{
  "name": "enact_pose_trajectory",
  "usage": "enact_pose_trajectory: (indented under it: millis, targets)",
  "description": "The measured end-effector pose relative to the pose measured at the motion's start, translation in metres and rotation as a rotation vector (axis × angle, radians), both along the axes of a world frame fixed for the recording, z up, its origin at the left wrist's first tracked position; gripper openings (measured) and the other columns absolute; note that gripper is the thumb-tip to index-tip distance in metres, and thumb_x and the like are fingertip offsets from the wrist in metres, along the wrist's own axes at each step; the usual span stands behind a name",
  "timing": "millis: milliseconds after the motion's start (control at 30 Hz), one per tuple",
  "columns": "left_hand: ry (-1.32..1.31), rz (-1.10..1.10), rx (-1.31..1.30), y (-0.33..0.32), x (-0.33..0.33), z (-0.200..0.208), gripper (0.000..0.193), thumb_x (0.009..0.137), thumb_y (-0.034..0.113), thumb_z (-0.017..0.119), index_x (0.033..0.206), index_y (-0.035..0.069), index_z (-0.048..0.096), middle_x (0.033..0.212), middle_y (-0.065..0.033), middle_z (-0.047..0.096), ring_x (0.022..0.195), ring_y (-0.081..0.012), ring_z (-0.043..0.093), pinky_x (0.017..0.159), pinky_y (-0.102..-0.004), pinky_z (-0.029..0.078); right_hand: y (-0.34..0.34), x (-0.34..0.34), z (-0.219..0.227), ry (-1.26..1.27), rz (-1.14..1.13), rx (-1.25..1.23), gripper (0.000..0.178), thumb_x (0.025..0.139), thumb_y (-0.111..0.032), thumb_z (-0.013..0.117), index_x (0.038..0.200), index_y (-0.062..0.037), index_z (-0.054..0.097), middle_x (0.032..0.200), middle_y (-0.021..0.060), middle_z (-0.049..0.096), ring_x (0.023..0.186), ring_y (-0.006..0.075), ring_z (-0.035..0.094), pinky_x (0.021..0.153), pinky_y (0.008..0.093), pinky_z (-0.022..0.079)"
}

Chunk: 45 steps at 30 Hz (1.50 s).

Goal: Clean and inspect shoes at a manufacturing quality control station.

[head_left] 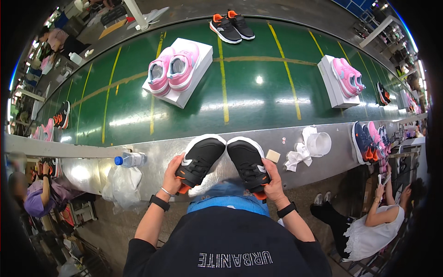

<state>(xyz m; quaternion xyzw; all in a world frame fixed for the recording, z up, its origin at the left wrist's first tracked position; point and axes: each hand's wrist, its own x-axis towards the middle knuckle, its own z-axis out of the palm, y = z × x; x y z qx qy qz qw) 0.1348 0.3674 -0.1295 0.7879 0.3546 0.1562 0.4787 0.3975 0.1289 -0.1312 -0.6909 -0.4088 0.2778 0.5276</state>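
I see both hands (172,174) gripping black sneakers (201,158) by the worktop's (87,173) near edge; beyond, pink sneakers (183,64) top white shoeboxes (206,59).

upside-down lettering (236,258), perhaps glittery, on black shirt (226,231)

Left forearm (150,222) and right forearm (297,225) bare, slanting inward, reaching out ahead of black shirt (221,231). Left hand (172,175) past shirt's left side, right hand (275,182) past its right; roughly level, apart. Fingers of both curled, gripping. Wrists fairly straight.
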Motion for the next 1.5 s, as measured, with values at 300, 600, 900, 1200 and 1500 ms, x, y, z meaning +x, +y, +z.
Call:
enact_pose_trajectory:
  millis: [300,600,900,1200,1500]
  targets:
    - [0.197,0.145,0.454,-0.019,-0.010,0.003,0.077,0.057,0.001,0.062,0.129,0.005,0.036,0.115,-0.0155,0.042,0.107,-0.0338,0.040,0.093,-0.0407,0.029,0.026,-0.037,0.009,-0.270,-0.079,-0.198,0.071,0.058,-0.007,0.069,0.125,-0.0129,0.045,0.118,0.0140,0.040,0.109,0.0297,0.041,0.093,0.0348,0.034]
    - [0.252,0.264,0.540,-0.040,-0.010,-0.008,0.078,0.054,0.003,0.067,0.126,0.002,0.036,0.114,-0.0159,0.041,0.108,-0.0333,0.038,0.093,-0.0420,0.025,0.043,-0.056,0.008,-0.401,-0.096,-0.294,0.074,0.056,-0.009,0.071,0.125,-0.0163,0.046,0.120,0.0173,0.039,0.109,0.0339,0.039,0.095,0.0410,0.030]
    - [0.420,0.085,0.383,-0.052,-0.003,-0.004,0.096,0.051,0.019,0.080,0.131,0.005,0.028,0.117,-0.0159,0.033,0.112,-0.0332,0.032,0.092,-0.0451,0.024,0.057,-0.050,-0.005,-0.350,0.126,-0.293,0.076,0.060,-0.018,0.076,0.127,-0.0158,0.042,0.120,0.0168,0.038,0.111,0.0327,0.039,0.094,0.0410,0.033]
    - [0.153,0.088,-0.172,0.003,-0.034,-0.058,0.051,0.088,0.035,0.046,0.124,-0.001,0.041,0.112,-0.0224,0.052,0.107,-0.0340,0.049,0.092,-0.0367,0.037,0.063,-0.020,-0.047,0.471,0.151,-0.328,0.048,0.093,-0.032,0.040,0.131,-0.0028,0.034,0.126,0.0108,0.044,0.116,0.0170,0.041,0.096,0.0284,0.032]
    - [0.232,-0.071,-0.240,0.014,-0.024,-0.044,0.051,0.093,0.040,0.031,0.131,0.006,0.037,0.111,-0.0225,0.052,0.109,-0.0313,0.048,0.095,-0.0340,0.034,0.068,-0.038,-0.046,0.385,0.059,-0.277,0.043,0.092,-0.025,0.044,0.129,-0.0046,0.038,0.114,0.0101,0.051,0.104,0.0152,0.047,0.092,0.0272,0.035]
